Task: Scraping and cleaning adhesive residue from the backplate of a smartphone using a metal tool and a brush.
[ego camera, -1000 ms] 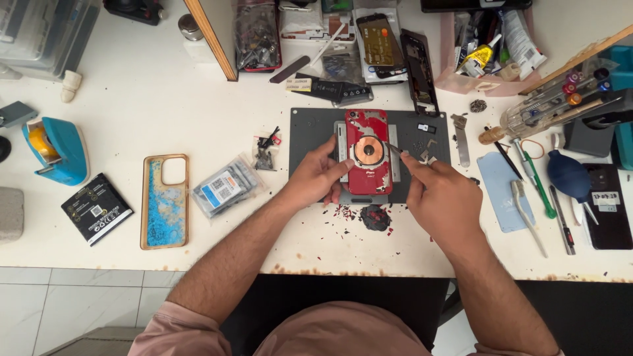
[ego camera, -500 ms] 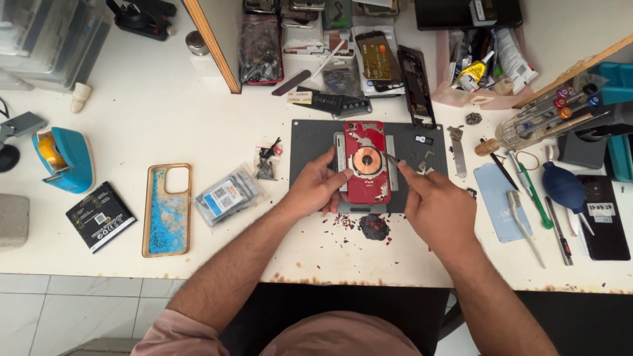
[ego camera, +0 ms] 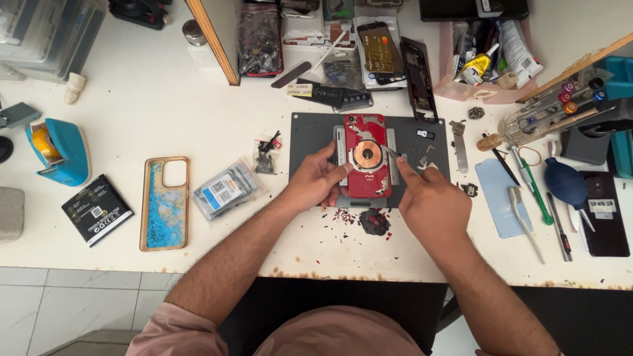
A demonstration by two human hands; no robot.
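A red phone back shell (ego camera: 366, 158) with a copper coil ring lies in a metal clamp on a dark grey work mat (ego camera: 310, 138). My left hand (ego camera: 315, 179) rests on the mat and presses its fingertips against the shell's left edge. My right hand (ego camera: 432, 204) pinches a thin metal tool (ego camera: 390, 153) whose tip touches the shell's right side beside the coil. Red flakes and a dark scrap (ego camera: 374, 221) lie on the bench just below the mat.
A blue phone case (ego camera: 165, 203), a bagged part (ego camera: 225, 190), a black battery (ego camera: 97, 209) and a blue tape dispenser (ego camera: 59, 150) lie to the left. To the right are tweezers, screwdrivers, a blue blower (ego camera: 566, 182) and a black phone (ego camera: 602, 212). Phone parts crowd the back.
Both hands stay on the red shell. The right hand's tool tip has shifted slightly along the shell's right side; the view has tilted a little.
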